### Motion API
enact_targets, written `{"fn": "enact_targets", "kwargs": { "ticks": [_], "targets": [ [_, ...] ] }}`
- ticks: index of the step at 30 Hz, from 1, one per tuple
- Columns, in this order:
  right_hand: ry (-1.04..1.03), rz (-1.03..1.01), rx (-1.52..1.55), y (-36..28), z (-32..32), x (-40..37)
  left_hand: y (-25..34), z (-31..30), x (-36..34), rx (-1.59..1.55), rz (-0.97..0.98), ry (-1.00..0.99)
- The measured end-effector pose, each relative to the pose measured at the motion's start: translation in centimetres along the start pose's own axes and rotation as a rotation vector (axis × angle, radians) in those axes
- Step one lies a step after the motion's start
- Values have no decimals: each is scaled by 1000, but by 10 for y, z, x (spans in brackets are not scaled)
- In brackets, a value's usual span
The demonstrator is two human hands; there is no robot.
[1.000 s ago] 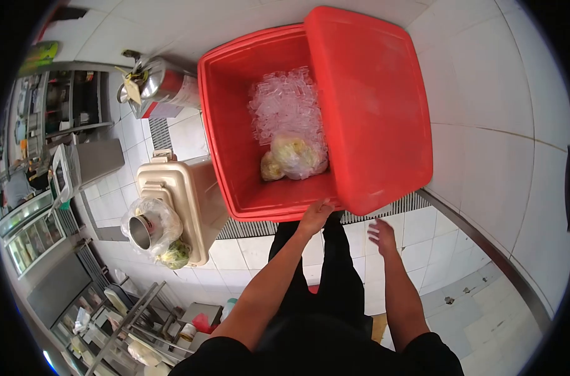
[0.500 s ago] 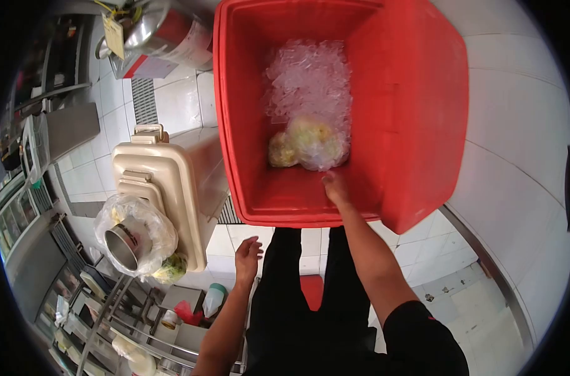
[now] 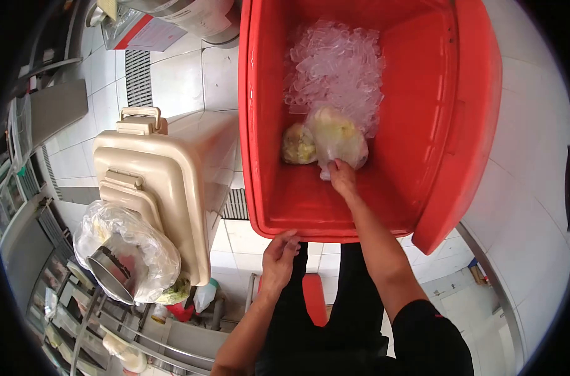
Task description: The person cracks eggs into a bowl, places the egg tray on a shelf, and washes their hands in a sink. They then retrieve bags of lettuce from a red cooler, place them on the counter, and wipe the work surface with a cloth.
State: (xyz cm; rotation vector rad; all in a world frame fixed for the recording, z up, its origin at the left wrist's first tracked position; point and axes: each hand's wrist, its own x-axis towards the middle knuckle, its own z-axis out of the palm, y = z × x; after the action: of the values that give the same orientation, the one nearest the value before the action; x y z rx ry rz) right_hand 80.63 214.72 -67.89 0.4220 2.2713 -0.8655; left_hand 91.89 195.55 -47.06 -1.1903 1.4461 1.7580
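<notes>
Inside a deep red bin (image 3: pixel 260 188), my right hand (image 3: pixel 343 178) is closed on the gathered end of a clear plastic bag (image 3: pixel 338 131) with pale yellow-green contents. A smaller bag (image 3: pixel 298 144) of similar yellow-green stuff sits just left of it. Both lie at the near edge of a heap of clear ice pieces (image 3: pixel 335 62) on the bin's floor. My left hand (image 3: pixel 280 255) is at the bin's near rim, empty, with its fingers loosely bent and apart.
The red lid (image 3: pixel 470 138) hangs open along the bin's right side. To the left stands a beige lidded bin (image 3: pixel 178 188); a plastic bag (image 3: pixel 162 250) with a metal container (image 3: pixel 112 269) rests on it. A metal rack (image 3: pixel 141 338) stands at lower left. Floor drain grates (image 3: pixel 139 75) run between white tiles.
My right hand has reached farther into the bin and taken hold of the larger bag's end. My left hand has risen to the bin's near rim. The view has shifted closer.
</notes>
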Motion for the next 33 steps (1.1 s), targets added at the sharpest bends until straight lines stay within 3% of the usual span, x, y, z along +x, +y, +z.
{"fn": "enact_targets", "kwargs": {
  "ticks": [1,5,6,7,8,10,11,13,15,17,19,21,23,25,27,28,30,33],
  "targets": [
    [60,-21,44,-17,-14,-13,-2,6,10,58,13,-51],
    [-165,-27,126,-88,-68,-98,26,37,35,197,179,-37],
    [-156,-123,119,-102,-72,-120,48,43,33,596,444,48],
    [-138,-455,-23,-101,-69,-133,59,47,31,999,707,138],
    [-72,-528,-89,-121,-74,-154,55,45,30,996,706,139],
    [-138,-515,-188,-144,-82,-179,31,31,35,704,667,125],
    [-121,-569,-160,-146,-81,-189,26,18,38,834,732,183],
    [-109,-617,-128,-152,-89,-207,17,-3,27,792,687,155],
    [-367,-512,174,-156,-109,-215,14,-11,16,748,644,119],
    [-208,-439,192,-129,-135,-201,10,-13,4,856,648,69],
    [125,-85,390,-95,-144,-160,8,-5,-8,809,647,94],
    [197,35,577,-71,-163,-104,-10,-7,-16,762,682,142],
    [149,106,610,-42,-148,-47,-18,-14,-18,898,701,171],
    [-52,-56,402,-19,-111,12,-24,-18,-14,1039,709,189],
    [-302,-208,125,-25,-74,53,-32,-18,-5,1099,648,129],
    [-308,-210,128,-29,-55,67,-33,-16,0,1102,643,134],
    [-598,-274,-368,-37,-21,85,-32,-14,2,1098,676,133],
    [-696,-274,-575,-61,0,106,-42,-21,5,1132,645,127]
  ]
}}
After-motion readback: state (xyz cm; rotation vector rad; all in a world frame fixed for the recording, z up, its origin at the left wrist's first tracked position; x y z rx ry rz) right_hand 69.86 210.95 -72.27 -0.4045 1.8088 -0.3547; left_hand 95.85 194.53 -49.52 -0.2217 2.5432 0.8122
